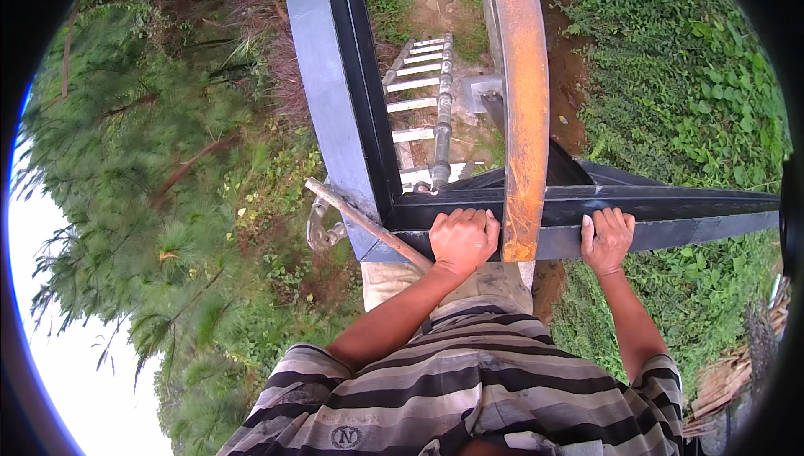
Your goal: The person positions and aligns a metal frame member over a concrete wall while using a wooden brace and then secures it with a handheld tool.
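We have both hands on the black crossbeam (687,236), which runs side to side right in front of the person's waist and tapers off toward the right rim of the view. Left hand (465,242): back of hand up, fingers pressed together and curled over the beam; fingertips hidden, so we can't tell how far they wrap. Right hand (609,241): also hooked over the beam, fingers bent and close together, thumb set a little apart at the inner side. Between the hands, we note the rusty orange beam (525,113), its near end lying across the crossbeam, just beside the left hand. Grey-blue beam (322,62) meets the crossbeam at its left end. Wooden stick (364,220) slants from that corner down to the left wrist; we can't tell if it touches the skin. Metal pipe fitting (318,221) hangs just beside the corner. Below, between the two long beams, we see a ladder (442,108) with pale rungs. Person wears a striped shirt (419,376) and light trousers (385,280). Pine branches (126,163) left, green bushes (670,87) right, stacked planks (724,381) lower right.
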Available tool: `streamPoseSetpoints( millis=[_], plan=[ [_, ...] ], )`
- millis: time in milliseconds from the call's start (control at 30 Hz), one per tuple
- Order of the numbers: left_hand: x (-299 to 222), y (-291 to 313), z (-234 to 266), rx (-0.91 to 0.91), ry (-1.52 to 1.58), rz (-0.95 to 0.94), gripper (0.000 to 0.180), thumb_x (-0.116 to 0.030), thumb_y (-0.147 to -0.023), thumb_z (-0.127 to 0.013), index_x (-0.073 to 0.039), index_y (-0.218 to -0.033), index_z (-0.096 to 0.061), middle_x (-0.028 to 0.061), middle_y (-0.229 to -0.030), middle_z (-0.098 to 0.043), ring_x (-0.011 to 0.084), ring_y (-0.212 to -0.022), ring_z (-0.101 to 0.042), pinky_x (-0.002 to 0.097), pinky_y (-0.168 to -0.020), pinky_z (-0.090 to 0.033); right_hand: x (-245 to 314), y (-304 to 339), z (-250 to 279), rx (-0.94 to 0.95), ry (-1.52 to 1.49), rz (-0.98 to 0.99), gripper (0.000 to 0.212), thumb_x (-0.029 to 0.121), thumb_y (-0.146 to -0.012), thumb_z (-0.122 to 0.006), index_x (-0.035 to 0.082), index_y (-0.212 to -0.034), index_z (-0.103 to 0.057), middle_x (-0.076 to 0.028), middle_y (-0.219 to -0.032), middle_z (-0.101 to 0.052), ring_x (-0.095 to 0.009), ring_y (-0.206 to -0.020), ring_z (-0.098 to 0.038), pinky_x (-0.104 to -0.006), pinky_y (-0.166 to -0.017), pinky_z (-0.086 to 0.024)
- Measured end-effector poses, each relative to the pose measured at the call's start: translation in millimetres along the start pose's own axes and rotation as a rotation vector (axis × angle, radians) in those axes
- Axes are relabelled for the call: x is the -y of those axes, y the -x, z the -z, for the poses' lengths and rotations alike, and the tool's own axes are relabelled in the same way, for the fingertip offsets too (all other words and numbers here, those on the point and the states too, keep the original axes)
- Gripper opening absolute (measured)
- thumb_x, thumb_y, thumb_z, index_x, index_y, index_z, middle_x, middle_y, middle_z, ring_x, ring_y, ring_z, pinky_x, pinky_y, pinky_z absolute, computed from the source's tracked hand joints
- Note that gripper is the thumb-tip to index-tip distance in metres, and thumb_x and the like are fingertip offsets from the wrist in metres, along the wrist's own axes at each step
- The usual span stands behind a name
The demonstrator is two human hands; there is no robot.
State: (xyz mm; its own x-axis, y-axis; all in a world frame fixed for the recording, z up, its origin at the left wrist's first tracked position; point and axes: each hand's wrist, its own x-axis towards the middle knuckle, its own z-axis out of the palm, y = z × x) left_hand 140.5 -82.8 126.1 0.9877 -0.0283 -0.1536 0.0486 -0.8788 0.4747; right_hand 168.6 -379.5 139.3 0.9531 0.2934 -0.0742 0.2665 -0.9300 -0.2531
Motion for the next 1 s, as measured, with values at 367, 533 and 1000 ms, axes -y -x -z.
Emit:
streamPoseSetpoints(
  millis=[367, 533, 1000],
  plan=[
    [-0.9, 4.4, 2.0, 0.047, -0.055, -0.016, 0.032, -0.021, -0.093, -0.066, -0.013, -0.063, -0.062, 0.0021, -0.063, -0.060, 0.0230, -0.062, -0.061, 0.0413, -0.059, -0.041, 1.7, -2.0, 10.4, 0.048, 0.018, -0.019, 0.025, 0.032, -0.090, -0.068, 0.011, -0.079, -0.060, -0.008, -0.080, -0.054, -0.029, -0.081, -0.056, -0.0446, -0.080, -0.039],
    [-5.8, 0.4, 0.9, 0.037, -0.081, -0.003, 0.033, -0.021, -0.092, -0.066, -0.014, -0.061, -0.060, 0.0034, -0.061, -0.060, 0.0234, -0.061, -0.061, 0.0413, -0.059, -0.041, -0.6, -2.1, 12.6, 0.104, 0.022, -0.049, 0.024, 0.034, -0.088, -0.068, 0.013, -0.078, -0.062, -0.007, -0.080, -0.055, -0.029, -0.083, -0.058, -0.0444, -0.080, -0.040],
    [-6.6, 4.3, -2.5, -0.044, -0.114, 0.127, 0.030, -0.021, -0.090, -0.065, -0.013, -0.061, -0.063, 0.0056, -0.063, -0.063, 0.0260, -0.063, -0.064, 0.0432, -0.063, -0.046, -1.2, -3.0, 7.8, 0.085, 0.035, -0.015, 0.025, 0.033, -0.088, -0.068, 0.015, -0.072, -0.062, -0.003, -0.076, -0.058, -0.026, -0.078, -0.058, -0.0437, -0.076, -0.039]
  ],
)
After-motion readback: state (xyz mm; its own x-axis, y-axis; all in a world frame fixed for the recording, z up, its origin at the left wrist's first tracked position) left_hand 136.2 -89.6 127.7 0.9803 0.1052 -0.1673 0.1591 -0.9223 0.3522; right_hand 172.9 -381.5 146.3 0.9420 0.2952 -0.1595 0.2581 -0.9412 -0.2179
